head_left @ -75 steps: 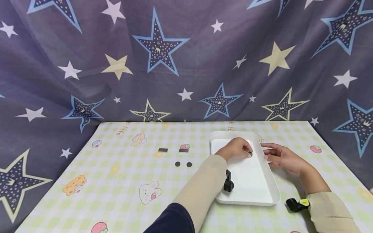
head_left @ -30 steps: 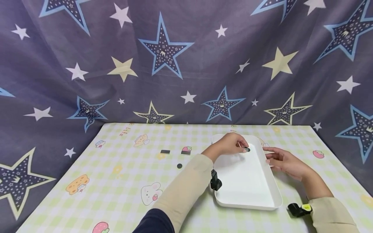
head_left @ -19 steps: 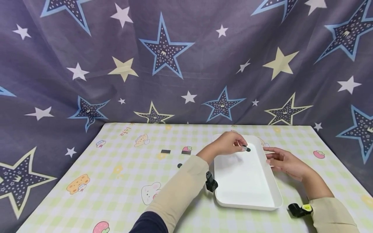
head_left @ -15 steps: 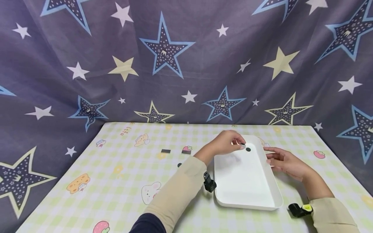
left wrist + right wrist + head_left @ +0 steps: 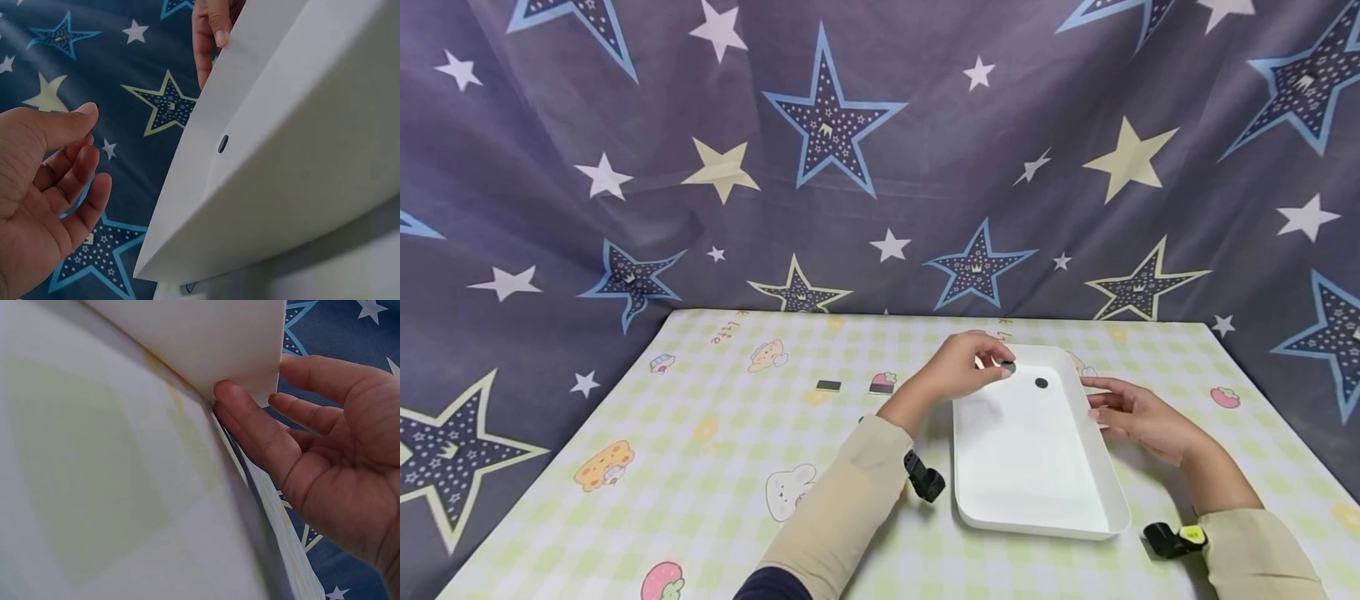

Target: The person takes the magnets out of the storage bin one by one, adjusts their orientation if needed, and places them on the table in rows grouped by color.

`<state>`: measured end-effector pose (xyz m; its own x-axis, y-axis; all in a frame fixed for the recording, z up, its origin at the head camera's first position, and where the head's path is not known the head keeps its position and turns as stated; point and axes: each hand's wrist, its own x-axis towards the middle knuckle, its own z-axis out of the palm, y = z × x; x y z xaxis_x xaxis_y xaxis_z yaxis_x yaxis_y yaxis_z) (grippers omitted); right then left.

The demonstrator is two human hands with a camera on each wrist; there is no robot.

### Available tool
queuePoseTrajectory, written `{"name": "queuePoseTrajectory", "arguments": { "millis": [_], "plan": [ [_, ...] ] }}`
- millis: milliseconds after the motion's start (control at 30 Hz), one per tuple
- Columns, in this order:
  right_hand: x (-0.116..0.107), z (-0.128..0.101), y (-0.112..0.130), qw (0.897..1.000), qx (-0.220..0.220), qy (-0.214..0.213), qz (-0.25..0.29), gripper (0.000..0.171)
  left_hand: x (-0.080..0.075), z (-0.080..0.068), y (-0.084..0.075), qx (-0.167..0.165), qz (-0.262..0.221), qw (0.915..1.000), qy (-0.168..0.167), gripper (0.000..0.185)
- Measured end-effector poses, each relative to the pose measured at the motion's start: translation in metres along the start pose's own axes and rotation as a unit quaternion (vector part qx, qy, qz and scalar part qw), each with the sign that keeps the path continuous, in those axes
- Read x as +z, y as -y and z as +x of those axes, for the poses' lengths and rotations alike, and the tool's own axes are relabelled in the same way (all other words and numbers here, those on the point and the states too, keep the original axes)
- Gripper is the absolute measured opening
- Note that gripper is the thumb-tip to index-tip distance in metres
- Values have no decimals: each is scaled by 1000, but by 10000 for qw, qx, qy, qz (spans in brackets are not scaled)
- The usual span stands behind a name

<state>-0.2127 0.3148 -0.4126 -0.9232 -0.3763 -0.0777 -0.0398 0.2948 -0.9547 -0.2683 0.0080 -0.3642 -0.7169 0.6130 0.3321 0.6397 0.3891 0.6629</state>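
Observation:
My left hand (image 5: 958,367) is over the far left side of a white rectangular tray (image 5: 1037,500). Its thumb and forefinger pinch a small, dark, greyish round piece (image 5: 1009,367); in the left wrist view the thumb hides the pinch, and the other fingers curl loosely. A flat black disc (image 5: 1041,383) lies on the tray floor near the far end; that disc (image 5: 223,144) shows in the left wrist view too. Outside the right wall, my right hand (image 5: 1138,417) touches the tray with fairly straight fingers. The right wrist view shows its fingertips (image 5: 228,390) against the tray's outer side.
Left of the tray, two small dark rectangles (image 5: 829,386) lie apart on the checked tablecloth (image 5: 715,517). Another black disc (image 5: 861,420) peeks out beside the left sleeve (image 5: 835,500). A star-patterned curtain (image 5: 880,167) hangs behind the table.
My left hand has moved left and slightly back, leaving one disc on the tray floor; the dark piece at its fingertips moved along. My right hand has stayed at the tray's right side.

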Motion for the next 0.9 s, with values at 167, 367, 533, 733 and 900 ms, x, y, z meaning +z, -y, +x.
{"name": "queuePoseTrajectory", "arguments": {
  "millis": [167, 367, 533, 733, 900],
  "plan": [
    [0, 0, 0, 10000, 8, -14, 4, 66, -4, -8, 6, -64, -100, 9999, -104, 17],
    [0, 1, -1, 10000, 11, -31, 17, 64, -11, -18, 10, -51, -93, 9997, -232, 16],
    [0, 1, -1, 10000, -36, -21, -1, 63, -17, -25, 12, -65, -137, 9994, -308, 15],
    [-1, 1, -3, 10000, -34, -34, 6, 64, -22, -30, 15, -97, -200, 9986, -481, 15],
    [-2, 1, -2, 10000, -34, 1, 14, 64, -26, -36, 16, -172, -196, 9982, -543, 14]
  ]
}}
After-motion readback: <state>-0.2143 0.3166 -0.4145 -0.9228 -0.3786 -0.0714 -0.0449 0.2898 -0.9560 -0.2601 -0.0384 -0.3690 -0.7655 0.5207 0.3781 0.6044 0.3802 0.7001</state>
